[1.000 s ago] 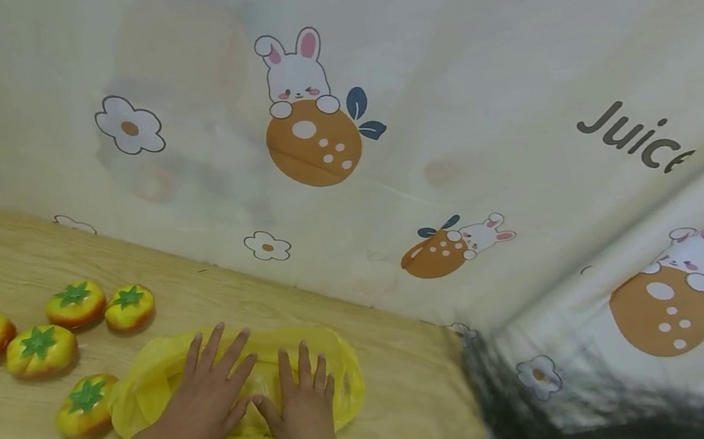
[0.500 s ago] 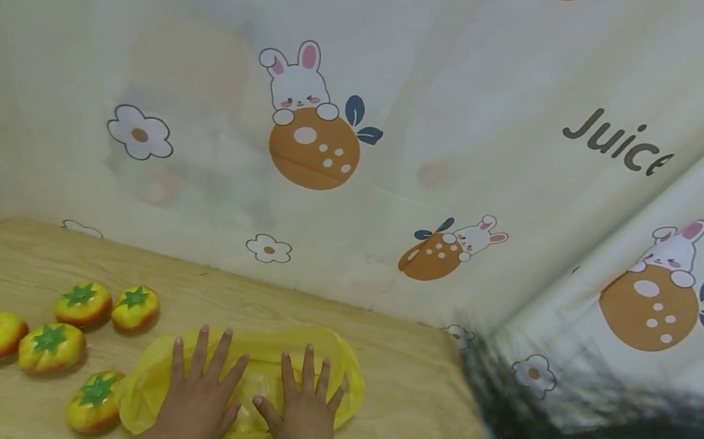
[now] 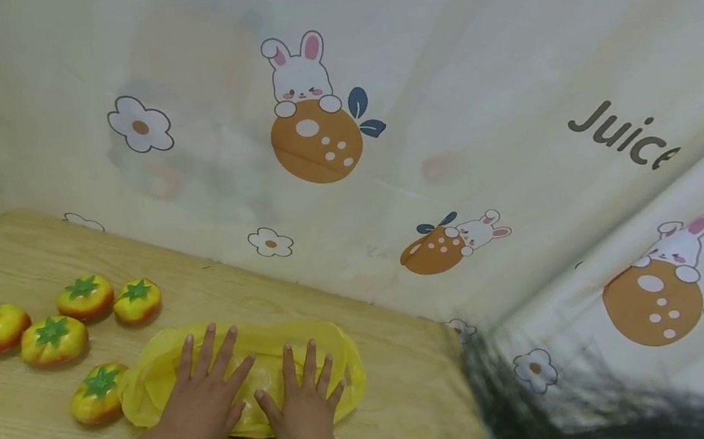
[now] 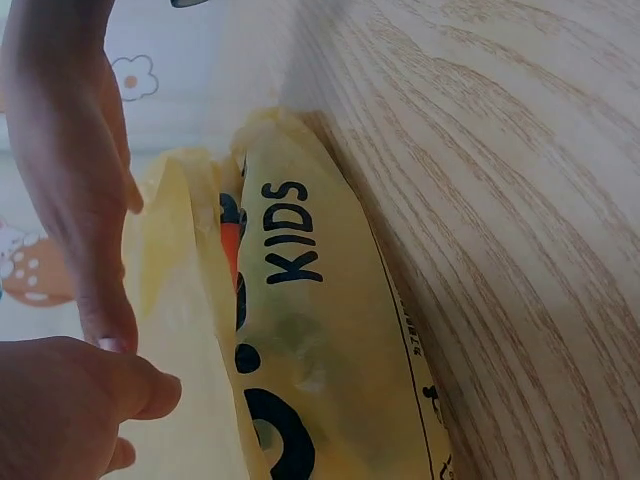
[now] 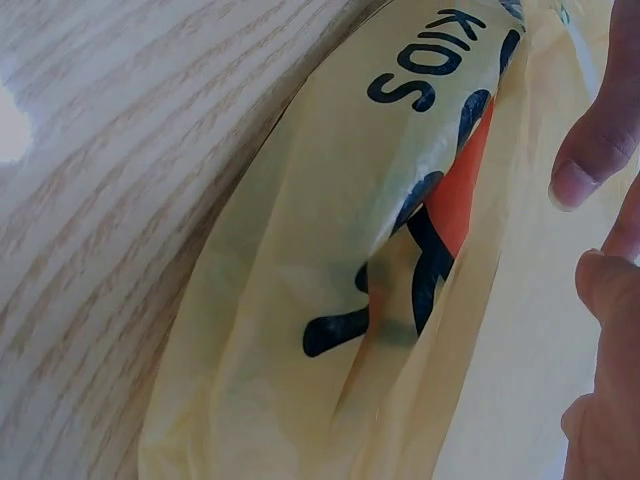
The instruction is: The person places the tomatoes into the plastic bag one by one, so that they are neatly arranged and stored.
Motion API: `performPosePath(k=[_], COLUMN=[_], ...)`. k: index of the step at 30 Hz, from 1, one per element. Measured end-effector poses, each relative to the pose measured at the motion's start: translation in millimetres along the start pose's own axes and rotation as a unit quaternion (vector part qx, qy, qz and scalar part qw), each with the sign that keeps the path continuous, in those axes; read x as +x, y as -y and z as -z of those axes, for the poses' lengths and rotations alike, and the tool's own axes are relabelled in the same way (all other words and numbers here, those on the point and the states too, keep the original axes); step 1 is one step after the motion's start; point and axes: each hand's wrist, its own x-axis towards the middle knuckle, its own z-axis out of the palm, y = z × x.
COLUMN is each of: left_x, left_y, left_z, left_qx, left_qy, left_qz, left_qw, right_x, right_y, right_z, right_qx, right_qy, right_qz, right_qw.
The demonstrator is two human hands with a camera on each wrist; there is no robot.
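Observation:
A yellow plastic bag (image 3: 256, 377) printed with black letters lies on the wooden table, something bulging inside it. My left hand (image 3: 209, 396) rests on its left part, fingers straight and spread. Beside it, my right hand (image 3: 305, 411) lies on the right part with its fingers fanned out too. Neither hand grips the bag. In the left wrist view the word KIDS shows on the bag (image 4: 300, 330); an orange and black print appears on the bag (image 5: 300, 250) in the right wrist view. What the bag contains is hidden.
Several yellow-red tomato-like fruits (image 3: 55, 341) with green star-shaped tops sit left of the bag; the nearest fruit (image 3: 98, 395) is close to its edge. A rabbit-print sheet (image 3: 351, 212) rises behind the wooden table (image 3: 52, 244). Dark hair (image 3: 527, 407) blurs the lower right.
Fingers of both hands have spread a little wider on the bag. The head view has shifted slightly. Bag and fruits stay in place.

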Motion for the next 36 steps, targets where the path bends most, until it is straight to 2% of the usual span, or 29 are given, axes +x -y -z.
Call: performPosePath(k=[11,16,20,26,33,36], left_x=[-4.2,-3.6,-5.9,-9.9,-10.6,-10.1], left_y=[1.2,0.6,1.1,0.9,0.9,0.4], left_z=[0.1,7.2,5.8,-1.4,-3.5,-3.1], left_qx=[0.002,0.001,-0.002,-0.037,-0.054,-0.065], left_qy=[-0.002,0.000,0.004,0.018,-0.006,0.001], left_qz=[0.001,-0.004,-0.006,-0.010,-0.016,-0.014], left_qw=[1.0000,1.0000,1.0000,0.9991,0.9984,0.9978], right_x=[0.5,6.9,11.1,18.1,17.3,17.2], right_y=[2,-3,-7,-13,-13,-14], right_z=[-5,0,12,25,15,16], right_qx=[0.004,-0.042,-0.055,-0.050,-0.039,-0.033], right_qy=[0.015,0.011,0.002,-0.018,-0.003,-0.011], right_qz=[-0.008,0.002,0.014,0.024,0.025,0.017], right_qw=[0.9999,0.9990,0.9984,0.9983,0.9989,0.9993])
